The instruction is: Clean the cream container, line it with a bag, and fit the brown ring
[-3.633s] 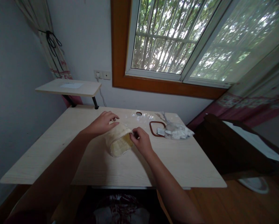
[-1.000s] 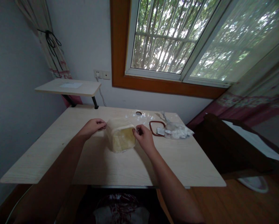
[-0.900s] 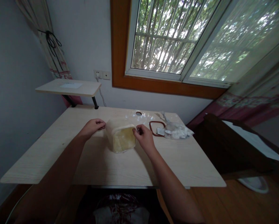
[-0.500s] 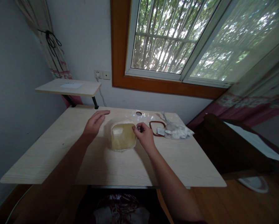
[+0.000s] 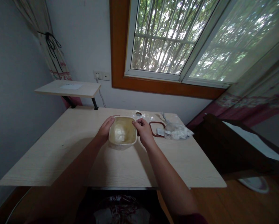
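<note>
Head camera: left hand [image 5: 104, 131] and right hand [image 5: 144, 129] clasp a translucent tub [image 5: 122, 132].

Pretty dim room honestly, just plain grey-white walls [image 5: 20, 93] and a big orange-brown wood-framed window [image 5: 118, 46] with bars and leafy trees outside giving most of the light. Pink-trimmed curtains [image 5: 253, 101] hang alongside, over a light wood desk [image 5: 48, 161] with a small raised shelf [image 5: 67, 88] and a wooden floor [image 5: 219, 202].

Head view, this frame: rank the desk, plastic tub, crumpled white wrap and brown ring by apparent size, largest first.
Desk, plastic tub, crumpled white wrap, brown ring.
</note>
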`<action>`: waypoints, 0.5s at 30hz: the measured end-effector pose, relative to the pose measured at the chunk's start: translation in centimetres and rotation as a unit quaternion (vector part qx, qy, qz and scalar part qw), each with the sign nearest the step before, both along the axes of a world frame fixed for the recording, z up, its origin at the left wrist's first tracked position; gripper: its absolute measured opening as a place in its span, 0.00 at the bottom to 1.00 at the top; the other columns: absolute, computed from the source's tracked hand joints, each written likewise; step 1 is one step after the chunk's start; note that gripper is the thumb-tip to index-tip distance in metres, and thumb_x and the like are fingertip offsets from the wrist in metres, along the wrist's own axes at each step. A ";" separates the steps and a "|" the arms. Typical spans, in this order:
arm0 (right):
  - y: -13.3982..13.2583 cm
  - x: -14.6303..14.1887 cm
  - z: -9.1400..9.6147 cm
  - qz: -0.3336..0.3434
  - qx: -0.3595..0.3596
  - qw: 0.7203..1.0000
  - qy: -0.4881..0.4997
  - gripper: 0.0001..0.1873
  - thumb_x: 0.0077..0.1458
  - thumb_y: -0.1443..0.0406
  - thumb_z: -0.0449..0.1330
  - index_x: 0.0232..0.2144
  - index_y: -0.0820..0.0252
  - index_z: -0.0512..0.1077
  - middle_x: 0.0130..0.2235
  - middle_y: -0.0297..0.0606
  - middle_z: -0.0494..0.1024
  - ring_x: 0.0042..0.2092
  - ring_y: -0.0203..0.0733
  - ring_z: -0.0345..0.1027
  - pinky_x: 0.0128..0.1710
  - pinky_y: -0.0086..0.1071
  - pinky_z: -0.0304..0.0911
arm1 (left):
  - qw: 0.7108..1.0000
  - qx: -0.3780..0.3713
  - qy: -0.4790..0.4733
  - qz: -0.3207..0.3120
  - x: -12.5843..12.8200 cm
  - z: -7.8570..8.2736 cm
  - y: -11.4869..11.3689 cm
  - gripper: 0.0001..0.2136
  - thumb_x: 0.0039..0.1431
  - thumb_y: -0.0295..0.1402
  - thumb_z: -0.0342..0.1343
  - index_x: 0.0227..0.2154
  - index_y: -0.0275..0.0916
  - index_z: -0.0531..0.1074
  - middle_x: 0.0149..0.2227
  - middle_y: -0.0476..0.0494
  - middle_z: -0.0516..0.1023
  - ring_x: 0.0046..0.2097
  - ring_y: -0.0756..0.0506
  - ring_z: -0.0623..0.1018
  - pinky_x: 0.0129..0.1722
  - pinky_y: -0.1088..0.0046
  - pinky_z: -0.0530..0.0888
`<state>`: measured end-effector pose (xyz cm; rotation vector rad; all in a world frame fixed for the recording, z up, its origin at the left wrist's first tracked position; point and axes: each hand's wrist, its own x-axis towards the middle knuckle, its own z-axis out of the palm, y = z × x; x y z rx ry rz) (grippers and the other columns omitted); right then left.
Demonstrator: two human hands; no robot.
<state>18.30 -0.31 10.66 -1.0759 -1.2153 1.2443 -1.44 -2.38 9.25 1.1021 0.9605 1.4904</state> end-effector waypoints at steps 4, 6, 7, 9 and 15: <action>0.7 -0.1 -0.9 -0.014 0.023 1.000 -0.007 0.19 0.47 0.51 0.68 0.33 0.55 0.67 0.24 0.23 0.63 0.24 0.33 0.56 0.21 0.27 0.52 | 1.000 -0.007 -0.018 0.004 0.1 -0.3 0.2 0.19 0.62 0.46 0.56 0.48 0.37 0.74 0.49 0.40 0.81 0.49 0.40 0.79 0.50 0.64 0.74; 1.0 -0.1 -1.4 -0.027 0.054 0.998 -0.034 0.19 0.49 0.51 0.66 0.36 0.56 0.70 0.29 0.29 0.70 0.30 0.36 0.64 0.28 0.28 0.61 | 1.000 -0.014 -0.009 0.006 0.1 -0.3 0.1 0.19 0.61 0.46 0.57 0.48 0.38 0.74 0.48 0.40 0.81 0.48 0.41 0.80 0.50 0.64 0.75; 1.1 -0.1 -1.6 -0.033 0.070 0.996 -0.051 0.19 0.50 0.51 0.65 0.38 0.57 0.72 0.33 0.32 0.73 0.34 0.38 0.67 0.34 0.30 0.64 | 1.000 -0.016 0.000 0.006 0.1 -0.3 0.1 0.20 0.61 0.47 0.57 0.48 0.38 0.74 0.48 0.40 0.81 0.48 0.40 0.80 0.50 0.64 0.75; 1.2 0.0 -1.9 -0.038 0.099 0.991 -0.081 0.21 0.52 0.51 0.63 0.43 0.57 0.75 0.44 0.39 0.77 0.43 0.43 0.70 0.44 0.34 0.67 | 1.000 -0.019 0.021 0.011 0.0 -0.5 0.0 0.21 0.61 0.49 0.56 0.48 0.38 0.74 0.48 0.40 0.81 0.48 0.40 0.80 0.49 0.63 0.75; 1.0 0.3 -2.4 0.040 0.079 0.992 -0.091 0.19 0.57 0.51 0.57 0.40 0.57 0.79 0.42 0.39 0.82 0.46 0.48 0.73 0.46 0.36 0.68 | 0.998 -0.043 0.048 0.025 -0.4 -1.1 0.0 0.21 0.59 0.52 0.57 0.44 0.38 0.77 0.45 0.41 0.83 0.47 0.39 0.80 0.49 0.63 0.76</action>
